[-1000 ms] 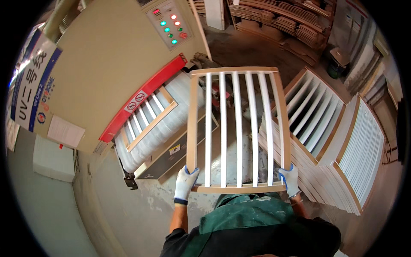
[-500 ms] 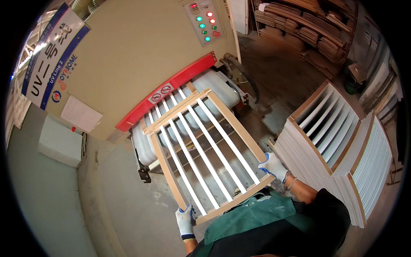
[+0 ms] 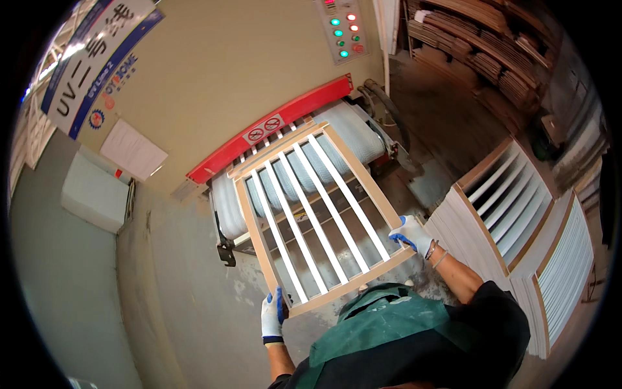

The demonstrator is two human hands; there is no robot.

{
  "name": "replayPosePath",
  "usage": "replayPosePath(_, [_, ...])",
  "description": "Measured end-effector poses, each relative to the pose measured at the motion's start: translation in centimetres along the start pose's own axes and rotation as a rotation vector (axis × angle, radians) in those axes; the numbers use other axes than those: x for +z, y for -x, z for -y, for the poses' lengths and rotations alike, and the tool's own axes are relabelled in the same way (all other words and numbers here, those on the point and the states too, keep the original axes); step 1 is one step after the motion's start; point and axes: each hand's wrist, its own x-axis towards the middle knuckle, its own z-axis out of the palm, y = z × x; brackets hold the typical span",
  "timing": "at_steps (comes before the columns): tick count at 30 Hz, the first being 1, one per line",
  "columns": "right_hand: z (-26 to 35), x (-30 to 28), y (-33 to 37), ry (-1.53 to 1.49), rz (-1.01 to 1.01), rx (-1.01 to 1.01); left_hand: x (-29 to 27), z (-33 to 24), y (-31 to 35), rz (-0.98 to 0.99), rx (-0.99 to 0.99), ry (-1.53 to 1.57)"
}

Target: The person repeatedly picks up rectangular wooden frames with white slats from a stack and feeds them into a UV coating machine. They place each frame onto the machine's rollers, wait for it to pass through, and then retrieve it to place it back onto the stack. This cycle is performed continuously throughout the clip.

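Both of my gloved hands hold a slatted frame (image 3: pixel 353 284) with tan edges and white slats. My left hand (image 3: pixel 273 314) is closed on its near left corner. My right hand (image 3: pixel 412 236) grips the near right corner, with the blue fingertips on the rail. The far end of the frame reaches over a pale ribbed conveyor belt (image 3: pixel 230 217); whether it rests on the belt I cannot tell. Just past it, a second slatted piece (image 3: pixel 280 133) runs under the machine's red guard (image 3: pixel 214 163), its far part hidden.
A beige machine housing (image 3: pixel 240 58) with a lit control panel (image 3: pixel 342 29) stands ahead. To my right are stacks of white slatted panels (image 3: pixel 564 266). Flat brown pieces fill a rack (image 3: pixel 483 39) at the far right. A black bracket (image 3: pixel 225 254) juts from the conveyor's left corner.
The held frame has moved toward the machine, with both hands still on it. Less of the second slatted piece shows outside the red guard. The head view has shifted a little.
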Motion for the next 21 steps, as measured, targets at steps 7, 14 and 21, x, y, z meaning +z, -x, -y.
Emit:
replayPosePath(7, [0.4, -0.1, -2.7, -0.065, 0.051, 0.003, 0.1, 1.2, 1.3, -0.005, 0.054, -0.285])
replayPosePath(14, [1.5, -1.2, -3.1, -0.041, 0.126, 0.124, 0.6, -0.8, 0.1, -0.116, 0.018, -0.125])
replayPosePath(21, [1.9, -2.1, -2.3, -0.086, 0.181, 0.226, 1.2, -0.2, -4.0, -0.121, -0.048, 0.184])
